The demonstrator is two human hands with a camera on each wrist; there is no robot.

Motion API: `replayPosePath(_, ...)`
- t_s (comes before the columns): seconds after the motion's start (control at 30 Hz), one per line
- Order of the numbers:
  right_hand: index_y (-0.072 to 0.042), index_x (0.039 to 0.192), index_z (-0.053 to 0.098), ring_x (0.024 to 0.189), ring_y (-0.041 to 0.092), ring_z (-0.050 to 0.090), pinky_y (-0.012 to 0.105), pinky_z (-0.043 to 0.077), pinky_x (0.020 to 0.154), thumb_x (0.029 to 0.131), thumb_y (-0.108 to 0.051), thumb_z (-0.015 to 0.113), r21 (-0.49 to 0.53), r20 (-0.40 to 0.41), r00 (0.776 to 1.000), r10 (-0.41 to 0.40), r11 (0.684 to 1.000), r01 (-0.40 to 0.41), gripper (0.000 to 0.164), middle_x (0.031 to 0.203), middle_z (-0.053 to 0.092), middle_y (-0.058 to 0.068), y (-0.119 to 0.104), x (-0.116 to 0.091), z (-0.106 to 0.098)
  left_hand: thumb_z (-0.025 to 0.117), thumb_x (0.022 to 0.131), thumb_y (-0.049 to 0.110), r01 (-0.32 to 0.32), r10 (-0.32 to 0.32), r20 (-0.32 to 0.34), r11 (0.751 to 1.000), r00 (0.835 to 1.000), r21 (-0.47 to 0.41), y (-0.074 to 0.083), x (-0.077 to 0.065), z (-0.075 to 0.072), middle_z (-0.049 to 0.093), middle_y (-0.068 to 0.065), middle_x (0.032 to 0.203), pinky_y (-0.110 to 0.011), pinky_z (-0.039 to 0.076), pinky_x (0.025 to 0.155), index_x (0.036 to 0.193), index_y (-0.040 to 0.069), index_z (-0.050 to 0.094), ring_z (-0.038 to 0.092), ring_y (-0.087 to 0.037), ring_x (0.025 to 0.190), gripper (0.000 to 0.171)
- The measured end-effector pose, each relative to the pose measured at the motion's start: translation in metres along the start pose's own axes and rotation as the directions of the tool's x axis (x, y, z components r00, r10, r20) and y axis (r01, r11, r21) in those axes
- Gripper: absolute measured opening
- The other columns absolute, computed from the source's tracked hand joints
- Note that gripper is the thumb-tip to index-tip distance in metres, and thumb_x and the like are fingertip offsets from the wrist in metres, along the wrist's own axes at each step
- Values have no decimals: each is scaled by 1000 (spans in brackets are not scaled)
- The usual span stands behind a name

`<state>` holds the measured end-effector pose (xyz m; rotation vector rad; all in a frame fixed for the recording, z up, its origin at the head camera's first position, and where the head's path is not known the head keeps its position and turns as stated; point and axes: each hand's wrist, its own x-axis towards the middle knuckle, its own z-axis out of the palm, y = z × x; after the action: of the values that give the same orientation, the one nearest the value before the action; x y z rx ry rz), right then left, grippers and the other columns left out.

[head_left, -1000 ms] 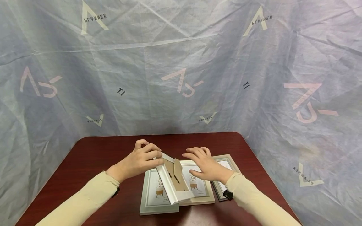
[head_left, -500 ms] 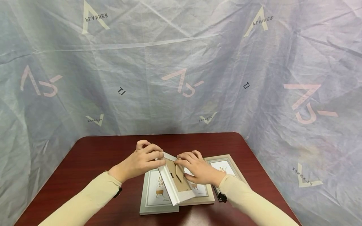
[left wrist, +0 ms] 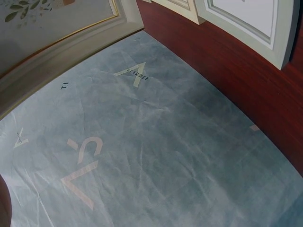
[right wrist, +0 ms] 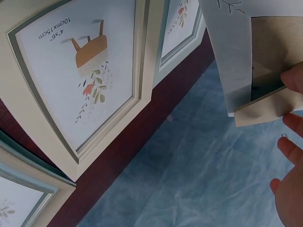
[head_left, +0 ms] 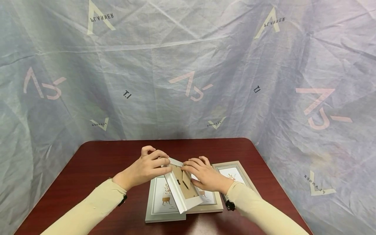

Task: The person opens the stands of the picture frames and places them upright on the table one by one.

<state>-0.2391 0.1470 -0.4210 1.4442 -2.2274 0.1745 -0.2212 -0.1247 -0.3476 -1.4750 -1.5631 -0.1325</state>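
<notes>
Head view, from left: the left hand (head_left: 144, 171) grips the upper edge of the tilted white frame (head_left: 175, 192), back side up; its thumb is out of sight. Whether the frame's lower corner touches anything cannot be told. It partly covers the grey-green frame (head_left: 164, 204) and cream frame (head_left: 210, 199) beneath, both lying on the red-brown table (head_left: 102, 163). The right hand (head_left: 207, 176) pinches the cardboard stand (head_left: 186, 180), hiding part of it. The right sleeve (head_left: 252, 204) obstructs the beige frame (head_left: 235, 173). Left-wrist view crops the left hand to a sliver.
</notes>
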Motion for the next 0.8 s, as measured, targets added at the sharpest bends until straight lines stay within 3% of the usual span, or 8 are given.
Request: replayPosePath(0.8,-21,126,48,121,23,36,49,24,91,75,-23,70,-56,18,999,47,997,-46,56,129,45,3,6,-2,-10,46,92,7,11,-11,-9,1000,1000,13,3,-4,1,57,6,88,-48,25,74,89,19,64,54,-14,87,22)
